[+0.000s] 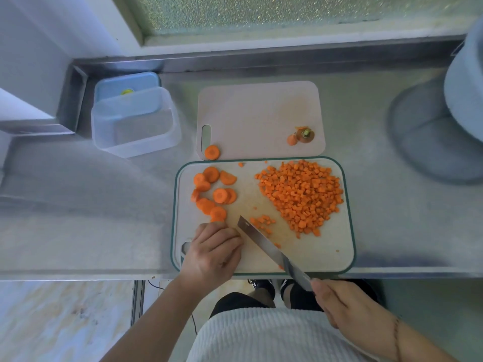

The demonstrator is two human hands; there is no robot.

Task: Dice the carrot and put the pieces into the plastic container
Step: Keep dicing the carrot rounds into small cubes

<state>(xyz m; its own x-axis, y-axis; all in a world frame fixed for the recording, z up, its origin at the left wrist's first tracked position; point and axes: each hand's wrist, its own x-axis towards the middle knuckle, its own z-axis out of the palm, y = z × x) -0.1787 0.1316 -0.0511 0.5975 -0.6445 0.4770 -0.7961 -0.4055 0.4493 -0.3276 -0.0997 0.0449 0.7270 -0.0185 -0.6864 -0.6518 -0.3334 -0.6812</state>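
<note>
Your one head view looks steeply down from close above at the surface [78, 231] before you.

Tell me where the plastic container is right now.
In the head view the plastic container stands empty on the steel counter, upper left, left of the plain cutting board, its blue lid behind it.

The steel counter [379, 205] carries two cutting boards [308, 252], a plastic container [136, 126] and a lid [125, 84].

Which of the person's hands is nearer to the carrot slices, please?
Left. The left hand touches the nearest of the carrot slices; the right hand, holding the knife, sits off the board's near edge.
</note>
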